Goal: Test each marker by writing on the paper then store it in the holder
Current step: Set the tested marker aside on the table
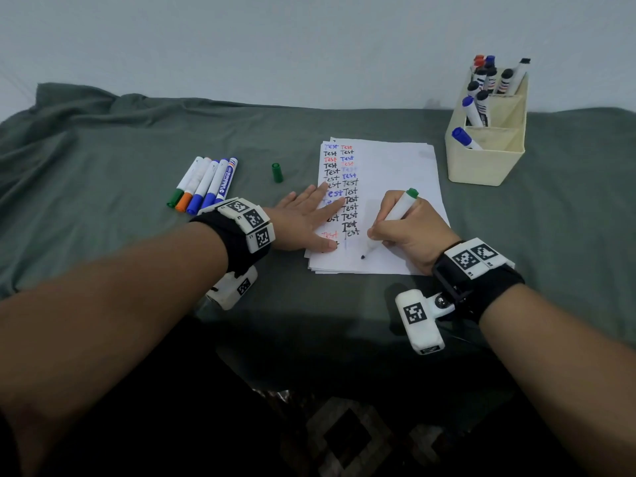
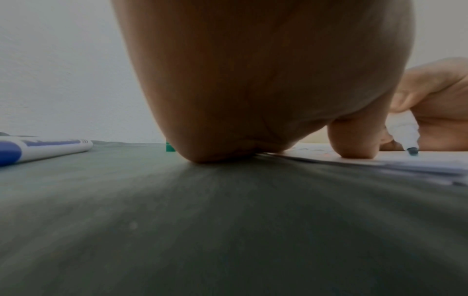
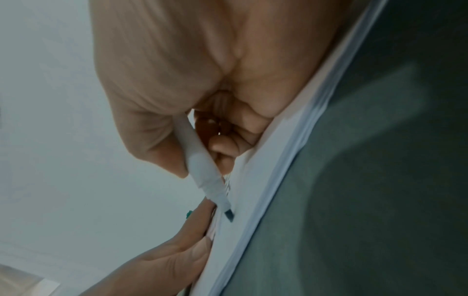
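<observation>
My left hand [image 1: 303, 218] lies flat pinning paper [image 1: 395, 173]; right hand [image 1: 409, 228] fingers grip green marker [image 1: 395, 211], tip down to write.

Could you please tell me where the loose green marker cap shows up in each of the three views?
Head: the small green plastic cap lies on the grey-green cloth, left of the paper.
Left wrist: a green sliver beside the palm's left edge.
Right wrist: a green speck at centre-left.
Shared landmark: the white paper stack.
</observation>
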